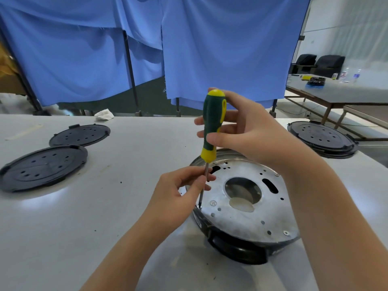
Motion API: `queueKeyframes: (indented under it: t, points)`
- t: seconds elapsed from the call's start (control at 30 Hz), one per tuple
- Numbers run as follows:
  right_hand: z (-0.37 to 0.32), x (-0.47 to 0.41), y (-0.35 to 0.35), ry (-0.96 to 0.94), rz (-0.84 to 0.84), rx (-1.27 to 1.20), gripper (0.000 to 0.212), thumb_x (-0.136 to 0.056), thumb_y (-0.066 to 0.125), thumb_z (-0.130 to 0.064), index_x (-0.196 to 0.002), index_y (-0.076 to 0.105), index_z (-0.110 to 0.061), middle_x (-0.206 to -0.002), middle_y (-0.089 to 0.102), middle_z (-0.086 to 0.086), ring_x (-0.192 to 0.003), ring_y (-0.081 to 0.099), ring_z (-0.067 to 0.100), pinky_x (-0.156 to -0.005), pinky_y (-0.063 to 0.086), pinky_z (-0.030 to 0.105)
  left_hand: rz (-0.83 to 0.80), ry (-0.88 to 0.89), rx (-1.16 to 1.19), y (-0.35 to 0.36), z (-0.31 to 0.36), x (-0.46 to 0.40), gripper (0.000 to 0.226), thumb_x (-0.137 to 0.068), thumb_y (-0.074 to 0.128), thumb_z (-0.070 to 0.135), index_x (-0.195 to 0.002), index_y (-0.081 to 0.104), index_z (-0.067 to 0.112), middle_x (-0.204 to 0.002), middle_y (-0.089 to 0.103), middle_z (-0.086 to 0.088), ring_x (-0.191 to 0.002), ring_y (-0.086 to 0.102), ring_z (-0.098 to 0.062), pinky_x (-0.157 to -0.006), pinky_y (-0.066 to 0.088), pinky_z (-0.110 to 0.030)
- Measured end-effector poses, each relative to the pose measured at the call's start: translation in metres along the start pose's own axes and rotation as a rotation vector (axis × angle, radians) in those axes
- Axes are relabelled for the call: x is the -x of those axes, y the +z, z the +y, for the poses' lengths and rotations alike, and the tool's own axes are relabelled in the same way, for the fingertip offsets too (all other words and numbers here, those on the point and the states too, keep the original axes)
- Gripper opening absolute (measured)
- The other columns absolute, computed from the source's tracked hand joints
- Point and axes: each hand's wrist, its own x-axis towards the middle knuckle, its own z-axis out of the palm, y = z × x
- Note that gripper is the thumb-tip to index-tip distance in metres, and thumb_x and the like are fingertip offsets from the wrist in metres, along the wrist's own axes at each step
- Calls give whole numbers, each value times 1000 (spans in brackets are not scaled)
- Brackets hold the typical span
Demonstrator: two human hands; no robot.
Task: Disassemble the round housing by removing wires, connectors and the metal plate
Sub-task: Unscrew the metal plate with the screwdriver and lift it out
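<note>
Head view shows the round housing lying flat on the white table at lower centre-right of the frame, its silver metal plate facing up and its black rim toward me. I hold a screwdriver nearly upright over it, long axis running top to bottom, yellow cap up and tip down on the plate's left edge, beside a screw; a second screw sits near the plate's lower right edge. My right hand wraps the green and yellow handle from the right, fingers curled around it. My left hand pinches the bare shaft between thumb and fingertips, low near the plate, and hides part of the plate's left side. I count two black round lids lying flat at left of the frame, apart from the housing, and one black round stack at right, behind my right forearm. A crumpled white rag rests at the table's far edge, under blue cloth hung across the upper frame.
</note>
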Motion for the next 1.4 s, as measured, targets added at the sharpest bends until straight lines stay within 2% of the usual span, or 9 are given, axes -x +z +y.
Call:
queueKeyframes:
  t: [0.1, 0.23, 0.33, 0.47, 0.63, 0.9, 1.07, 1.23, 1.4]
  points:
    - [0, 2, 1, 18, -48, -53, 61, -86, 59, 6, -125, 40, -36, -117, 65, -4, -102, 67, 8, -85, 57, 33, 21, -19, 22, 0, 3, -1, 19, -87, 67, 7, -89, 72, 26, -78, 75, 13, -72, 72, -6, -69, 49, -8]
    - [2, 0, 7, 66, 33, 140, 44, -79, 74, -36, -115, 48, -38, -107, 64, -9, -99, 64, 5, -82, 54, 27, 117, -25, 9, 1, 1, -3, 18, -72, 82, 14, -74, 72, 29, -70, 73, 10, -68, 69, -7, -69, 51, -12]
    - [4, -4, 9, 90, 80, 227, 48, -72, 76, -48, -110, 57, -26, -98, 65, -5, -83, 65, 7, -73, 51, 22, 146, -26, 17, 2, -2, -3, 17, -66, 86, 19, -71, 72, 28, -71, 73, 10, -68, 68, -6, -69, 51, -12]
    - [5, -4, 1, 43, 95, 176, 44, -69, 83, -27, -105, 58, -24, -92, 69, 0, -76, 71, 16, -77, 59, 35, 87, -17, -17, 2, -3, -2, 11, -79, 76, 20, -83, 73, 30, -76, 73, 13, -74, 69, -4, -71, 49, -10]
    - [7, -1, -4, 40, -45, -65, 58, -84, 65, 3, -126, 43, -29, -113, 68, 0, -98, 69, 12, -81, 58, 32, 4, -40, 17, 0, 1, -1, 20, -88, 65, 11, -86, 72, 30, -79, 76, 13, -74, 72, -7, -76, 53, -15]
    - [13, -3, -5, 153, 38, 279, 48, -65, 79, -51, -102, 61, -25, -92, 70, -3, -81, 69, 11, -82, 56, 39, 131, -50, 29, 5, 1, -2, 17, -71, 83, 12, -73, 74, 26, -68, 73, 10, -65, 69, -5, -64, 48, -7]
    - [13, -3, -9, 73, 62, 239, 49, -67, 84, -31, -108, 58, -26, -87, 72, -6, -75, 69, 4, -71, 57, 20, 68, 8, -64, 7, -2, -1, 24, -84, 70, 18, -87, 69, 42, -76, 73, 18, -74, 68, 1, -72, 47, -6]
    - [15, -3, -5, 90, -56, -103, 52, -84, 64, 8, -125, 46, -17, -111, 69, 9, -97, 70, 19, -81, 58, 37, -26, -21, -38, 6, -2, -2, 21, -92, 61, 14, -89, 68, 34, -81, 74, 17, -72, 71, -3, -70, 50, -9]
    - [19, -5, 1, 133, -149, 22, 51, -86, 65, -5, -132, 48, -21, -119, 64, 1, -103, 67, 14, -93, 53, 41, 88, -132, 157, 4, -3, -4, 12, -80, 74, 8, -80, 74, 19, -72, 76, 2, -64, 73, -15, -61, 52, -14]
